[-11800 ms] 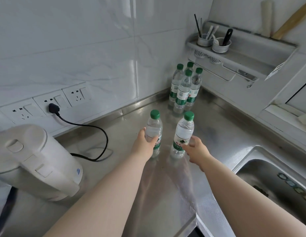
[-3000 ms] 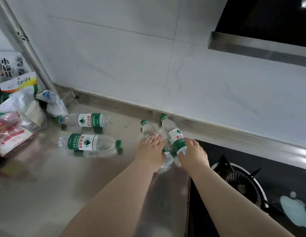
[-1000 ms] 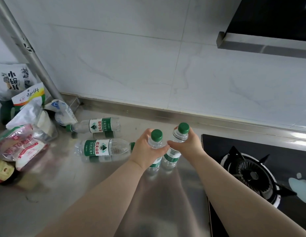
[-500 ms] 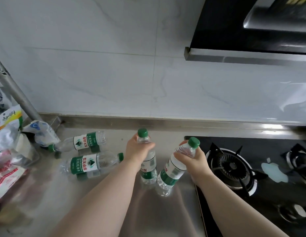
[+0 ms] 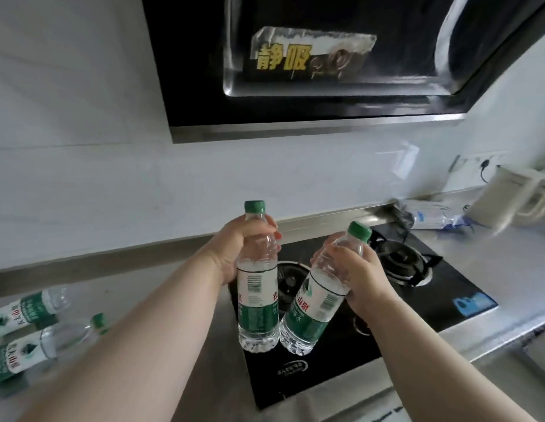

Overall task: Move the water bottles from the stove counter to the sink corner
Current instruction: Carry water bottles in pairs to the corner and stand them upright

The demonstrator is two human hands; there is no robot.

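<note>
My left hand (image 5: 234, 248) grips the upper part of an upright water bottle (image 5: 258, 303) with a green cap and green label. My right hand (image 5: 354, 272) holds a second water bottle (image 5: 313, 306) near its shoulder, tilted with the cap to the right. Both bottles hang in the air over the left side of the black gas hob (image 5: 356, 300), their bases almost touching. Two more bottles lie on their sides on the steel counter at the far left, one bottle behind (image 5: 27, 309) and one in front (image 5: 37, 348).
A black range hood (image 5: 326, 71) hangs close above the hob. Two burners (image 5: 402, 260) sit on the hob. At the right, a plastic bag (image 5: 429, 214) and a white kettle (image 5: 505, 202) stand on the steel counter (image 5: 493, 263), below a wall socket.
Both hands have lifted their bottles off the counter and carried them right, over the hob. The view has swung right, bringing the hood, kettle and right counter into sight.
</note>
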